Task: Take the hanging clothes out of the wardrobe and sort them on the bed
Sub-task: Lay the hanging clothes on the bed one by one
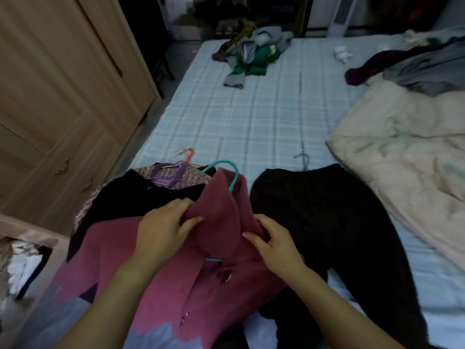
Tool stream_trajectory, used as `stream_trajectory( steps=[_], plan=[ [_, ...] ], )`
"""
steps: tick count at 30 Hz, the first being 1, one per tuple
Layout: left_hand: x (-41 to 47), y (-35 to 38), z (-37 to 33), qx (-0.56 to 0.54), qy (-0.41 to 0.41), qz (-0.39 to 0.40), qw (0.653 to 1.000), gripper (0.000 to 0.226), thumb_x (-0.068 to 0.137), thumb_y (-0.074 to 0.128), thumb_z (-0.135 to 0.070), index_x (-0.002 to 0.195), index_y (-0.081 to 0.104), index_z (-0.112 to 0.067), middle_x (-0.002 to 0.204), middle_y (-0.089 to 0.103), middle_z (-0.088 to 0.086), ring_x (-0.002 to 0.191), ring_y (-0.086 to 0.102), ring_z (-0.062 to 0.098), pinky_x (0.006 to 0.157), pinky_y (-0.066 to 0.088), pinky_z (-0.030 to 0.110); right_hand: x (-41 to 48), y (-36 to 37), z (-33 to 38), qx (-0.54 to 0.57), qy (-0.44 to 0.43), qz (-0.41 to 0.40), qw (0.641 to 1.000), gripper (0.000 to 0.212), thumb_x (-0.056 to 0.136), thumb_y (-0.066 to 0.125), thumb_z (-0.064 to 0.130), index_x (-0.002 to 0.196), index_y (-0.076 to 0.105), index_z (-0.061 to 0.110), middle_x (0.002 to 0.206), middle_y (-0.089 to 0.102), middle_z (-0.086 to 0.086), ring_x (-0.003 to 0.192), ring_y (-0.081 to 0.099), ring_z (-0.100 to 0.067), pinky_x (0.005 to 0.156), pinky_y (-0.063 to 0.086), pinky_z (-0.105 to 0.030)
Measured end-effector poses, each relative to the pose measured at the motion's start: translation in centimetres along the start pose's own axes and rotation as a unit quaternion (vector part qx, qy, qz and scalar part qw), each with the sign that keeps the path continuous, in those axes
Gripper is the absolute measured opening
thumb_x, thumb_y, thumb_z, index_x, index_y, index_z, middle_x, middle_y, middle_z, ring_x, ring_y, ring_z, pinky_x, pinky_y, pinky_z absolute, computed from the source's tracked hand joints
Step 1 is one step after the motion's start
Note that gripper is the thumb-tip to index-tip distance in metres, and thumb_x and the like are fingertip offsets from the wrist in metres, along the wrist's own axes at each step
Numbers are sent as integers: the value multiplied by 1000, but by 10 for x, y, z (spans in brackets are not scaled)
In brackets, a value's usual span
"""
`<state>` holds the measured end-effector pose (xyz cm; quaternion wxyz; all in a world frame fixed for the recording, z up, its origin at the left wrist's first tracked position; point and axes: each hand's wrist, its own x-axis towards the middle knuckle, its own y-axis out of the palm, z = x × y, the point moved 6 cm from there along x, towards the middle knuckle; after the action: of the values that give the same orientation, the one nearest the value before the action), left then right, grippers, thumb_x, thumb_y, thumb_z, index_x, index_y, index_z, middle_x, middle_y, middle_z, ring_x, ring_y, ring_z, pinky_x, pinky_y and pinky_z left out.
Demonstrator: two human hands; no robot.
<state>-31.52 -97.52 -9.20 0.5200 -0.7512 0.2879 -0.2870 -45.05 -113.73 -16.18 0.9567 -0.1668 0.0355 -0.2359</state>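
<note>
Left hand [163, 227]: back up, reaching in from the lower left, pinching a fold of the maroon garment [221, 212] between thumb and curled fingers.
Left thumb [192, 222]: stretched out to the right, lying on top of the cloth.
Left forearm [105, 298]: bare, angled up from the bottom edge toward the centre.
Right hand [274, 245]: back up, fingers curled into the same garment's edge, thumb pointing left.
Right forearm [339, 303]: bare, rising from the lower right.
Spacing: the hands are near each other but apart, thumbs pointing inward.
</note>
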Motion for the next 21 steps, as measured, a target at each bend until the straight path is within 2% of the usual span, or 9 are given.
stream_trajectory(
  steps=[4, 8, 14, 17, 21],
  plan=[
    [-9, -11, -81, -18, 75, -10, 997, 40, 81, 41, -57, 94, 59, -23, 81, 61, -5, 70, 60, 22, 58, 41, 32, -56, -70, 14, 32, 7, -83, 996, 35, 81, 70, 9, 89, 62, 42, 93, 67, 12, 86, 61, 2, 77, 43, -8],
    [2, -13, -139, -61, 147, 9, 987, 39, 83, 40, -57, 93, 58, -24, 81, 61, -6, 74, 59, 21, 64, 45, 38, -109, -136, 24, 44, 8, -184, 982, 32, 81, 69, 8, 90, 64, 39, 91, 69, 14, 88, 62, 4, 77, 43, -8],
    [13, 0, -232, -123, 238, 29, 963, 49, 80, 33, -63, 95, 59, -25, 85, 65, -5, 75, 60, 19, 63, 46, 36, -182, -223, 30, -28, 35, -333, 942, 38, 80, 71, 11, 88, 61, 47, 87, 66, 32, 87, 60, 9, 78, 41, -6],
    [7, 8, -284, -168, 260, 46, 950, 51, 77, 32, -67, 95, 60, -28, 84, 64, -12, 71, 55, 11, 60, 41, 31, -217, -264, 32, -80, 37, -393, 915, 38, 79, 72, 11, 89, 60, 45, 88, 65, 26, 86, 59, 7, 80, 43, -10],
    [-1, 25, -353, -204, 291, 83, 931, 30, 84, 49, -59, 90, 58, -31, 69, 59, -12, 59, 50, 1, 53, 33, 25, -265, -314, 27, -120, 40, -459, 879, 35, 78, 73, 10, 92, 61, 40, 91, 64, 16, 87, 60, -3, 82, 45, -18]
  ],
)
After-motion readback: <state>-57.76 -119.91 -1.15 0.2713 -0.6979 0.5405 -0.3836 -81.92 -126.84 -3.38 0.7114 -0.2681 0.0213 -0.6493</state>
